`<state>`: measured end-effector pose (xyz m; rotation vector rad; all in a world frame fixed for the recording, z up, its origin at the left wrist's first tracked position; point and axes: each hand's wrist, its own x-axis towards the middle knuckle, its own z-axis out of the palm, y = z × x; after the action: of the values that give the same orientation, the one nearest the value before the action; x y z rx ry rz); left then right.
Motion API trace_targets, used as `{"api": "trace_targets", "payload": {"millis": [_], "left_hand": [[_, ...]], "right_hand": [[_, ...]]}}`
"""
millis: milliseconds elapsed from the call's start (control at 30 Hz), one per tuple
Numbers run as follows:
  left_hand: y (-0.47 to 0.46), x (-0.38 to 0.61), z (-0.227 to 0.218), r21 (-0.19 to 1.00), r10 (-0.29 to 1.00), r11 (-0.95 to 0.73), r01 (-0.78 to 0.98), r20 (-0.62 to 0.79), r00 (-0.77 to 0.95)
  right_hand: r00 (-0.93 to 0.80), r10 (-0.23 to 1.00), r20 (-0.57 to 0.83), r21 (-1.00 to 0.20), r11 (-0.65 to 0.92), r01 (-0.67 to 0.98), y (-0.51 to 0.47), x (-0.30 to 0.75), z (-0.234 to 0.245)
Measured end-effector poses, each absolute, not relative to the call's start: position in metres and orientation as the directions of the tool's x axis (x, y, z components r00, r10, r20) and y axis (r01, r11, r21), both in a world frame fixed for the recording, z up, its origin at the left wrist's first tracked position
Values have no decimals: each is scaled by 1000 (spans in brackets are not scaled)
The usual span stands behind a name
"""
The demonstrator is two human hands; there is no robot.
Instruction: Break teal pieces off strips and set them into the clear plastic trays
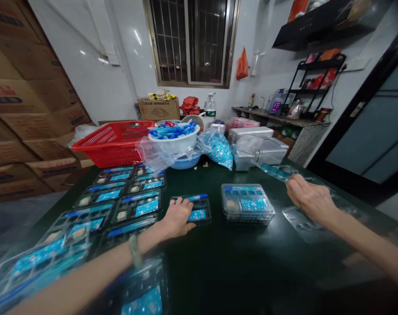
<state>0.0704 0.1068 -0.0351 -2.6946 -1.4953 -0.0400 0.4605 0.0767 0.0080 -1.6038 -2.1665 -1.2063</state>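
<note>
My left hand (179, 218) is closed over the left end of a clear plastic tray (203, 215) on the dark table; its fingers hide that part. A blue pen (199, 197) and a blue patterned packet (196, 215) lie in this tray. My right hand (305, 194), raised on the right, pinches a clear plastic piece with teal parts (274, 172), too blurred to name. Between the hands stands a stack of filled clear trays (248, 204). Beneath my right hand lie empty clear plastic covers or trays (300, 221).
Rows of filled trays (141, 205) cover the table's left side. Behind them stand a red basket (113, 142), a white basin of blue pens (174, 143), a bag of blue packets (219, 148) and stacked clear containers (272, 149). Cardboard boxes (18, 105) are piled at left.
</note>
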Motion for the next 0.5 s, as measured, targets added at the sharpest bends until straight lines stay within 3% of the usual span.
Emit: {"api": "trace_targets", "payload": {"millis": [233, 500], "left_hand": [[113, 82, -23, -14, 792, -603, 798, 110, 600], [143, 93, -45, 62, 727, -687, 724, 44, 685]], "right_hand": [[-545, 591, 595, 471, 293, 832, 38, 396, 26], [-602, 552, 577, 447, 403, 798, 26, 359, 25]]}}
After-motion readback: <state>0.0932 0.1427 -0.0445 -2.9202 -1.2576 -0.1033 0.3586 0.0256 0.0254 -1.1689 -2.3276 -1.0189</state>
